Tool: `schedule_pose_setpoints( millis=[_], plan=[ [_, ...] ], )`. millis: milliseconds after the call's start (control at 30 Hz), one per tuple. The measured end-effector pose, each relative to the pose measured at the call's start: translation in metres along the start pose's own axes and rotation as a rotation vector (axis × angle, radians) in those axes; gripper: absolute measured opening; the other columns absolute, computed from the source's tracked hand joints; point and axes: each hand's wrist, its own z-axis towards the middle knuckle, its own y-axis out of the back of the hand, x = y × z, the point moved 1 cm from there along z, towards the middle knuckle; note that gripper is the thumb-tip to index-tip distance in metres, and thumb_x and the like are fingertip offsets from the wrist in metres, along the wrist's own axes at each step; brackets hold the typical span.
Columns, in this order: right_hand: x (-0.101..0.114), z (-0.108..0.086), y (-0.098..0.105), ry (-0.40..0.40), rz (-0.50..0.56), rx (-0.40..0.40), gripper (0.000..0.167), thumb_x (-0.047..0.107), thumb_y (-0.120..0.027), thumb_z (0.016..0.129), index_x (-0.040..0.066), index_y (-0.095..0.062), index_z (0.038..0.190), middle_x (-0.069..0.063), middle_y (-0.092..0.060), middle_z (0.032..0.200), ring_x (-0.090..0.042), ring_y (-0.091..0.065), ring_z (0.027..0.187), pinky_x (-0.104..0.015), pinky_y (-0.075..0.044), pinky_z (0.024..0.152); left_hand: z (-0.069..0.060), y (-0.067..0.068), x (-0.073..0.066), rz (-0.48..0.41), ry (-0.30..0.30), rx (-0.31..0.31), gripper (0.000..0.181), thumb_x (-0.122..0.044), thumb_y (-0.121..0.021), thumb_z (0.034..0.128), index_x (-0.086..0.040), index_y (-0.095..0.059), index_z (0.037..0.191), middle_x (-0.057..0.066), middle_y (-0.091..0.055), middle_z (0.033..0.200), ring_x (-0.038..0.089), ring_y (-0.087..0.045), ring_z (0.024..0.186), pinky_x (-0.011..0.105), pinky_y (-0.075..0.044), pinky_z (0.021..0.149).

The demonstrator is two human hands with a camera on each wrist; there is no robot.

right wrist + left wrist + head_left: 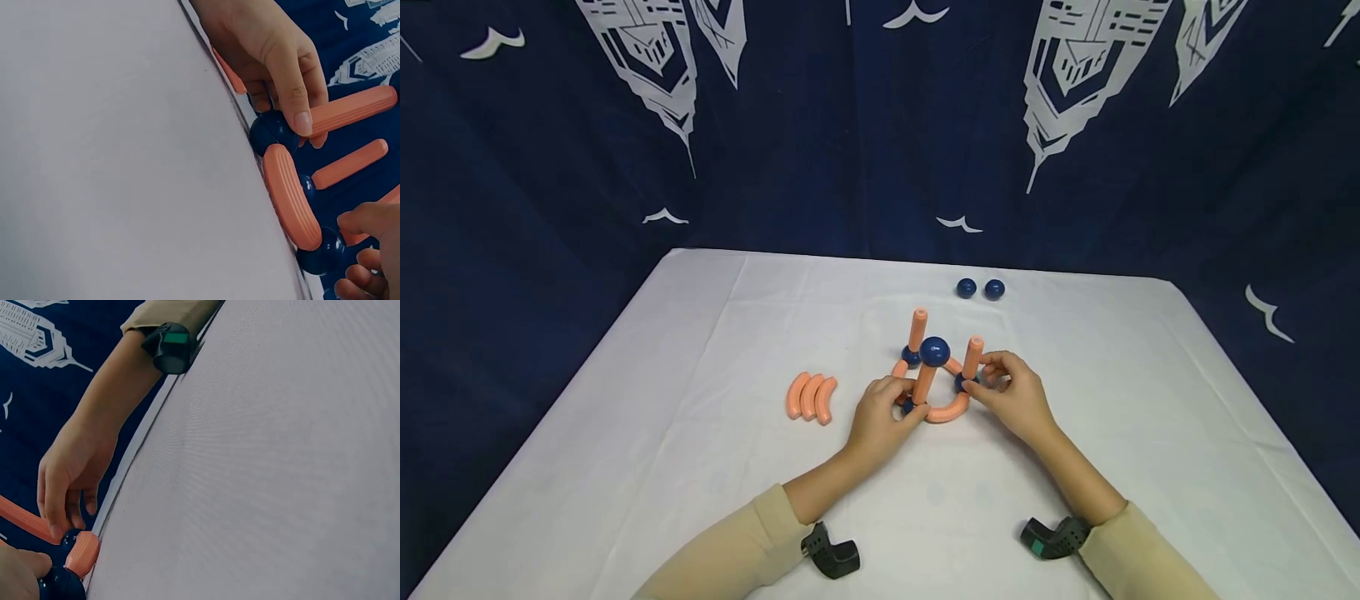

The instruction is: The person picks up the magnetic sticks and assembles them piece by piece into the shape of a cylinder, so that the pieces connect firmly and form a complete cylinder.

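Curved orange rods and blue balls form a ring on the table, including a front curved rod [949,411]. Three straight orange rods rise from its balls; one [924,385] carries a blue ball [935,351] on top. My left hand [883,421] pinches the front-left base ball [272,132] between thumb and fingers, at the foot of the capped rod. Thumb and fingers of my right hand [1018,398] hold the right-hand base ball [322,251], below an uncapped upright rod [973,357]. The back rod [917,330] stands untouched. My fingers partly hide both held balls.
Three loose curved orange rods [810,397] lie side by side left of the ring. Two loose blue balls [966,288] sit near the back edge of the white-covered table [625,467]. A dark blue patterned curtain [865,150] hangs behind it.
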Motion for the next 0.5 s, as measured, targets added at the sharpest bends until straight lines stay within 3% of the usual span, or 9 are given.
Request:
schedule_pose_setpoints(
  millis=[100,233,500],
  plan=[
    [-0.003,0.004,-0.004,0.052,-0.001,-0.005,0.029,0.010,-0.081,0.078,0.000,-0.068,0.102,-0.010,-0.064,0.094,-0.025,-0.058,0.086,-0.029,-0.045,0.069,0.000,0.000,-0.001,0.004,0.003,-0.003,0.025,-0.016,-0.078,0.0830,-0.006,-0.069,0.104,0.003,-0.060,0.088,0.019,-0.052,0.081,0.029,-0.043,0.072],
    [-0.005,0.007,-0.008,0.100,0.008,-0.019,0.019,0.008,-0.081,0.078,0.001,-0.070,0.092,-0.008,-0.065,0.088,-0.023,-0.058,0.081,-0.029,-0.046,0.068,0.000,0.000,-0.001,0.008,0.004,-0.027,0.024,-0.015,-0.078,0.0825,-0.005,-0.069,0.103,0.005,-0.061,0.090,0.021,-0.053,0.082,0.030,-0.043,0.073],
    [-0.003,0.006,-0.013,0.084,0.038,-0.028,0.018,0.007,-0.082,0.076,0.001,-0.068,0.085,-0.007,-0.062,0.082,-0.023,-0.054,0.074,-0.022,-0.043,0.064,0.000,0.002,0.003,0.009,0.049,-0.096,0.024,-0.010,-0.075,0.0845,-0.003,-0.069,0.106,0.007,-0.060,0.099,0.021,-0.055,0.089,0.033,-0.045,0.078]
  ],
)
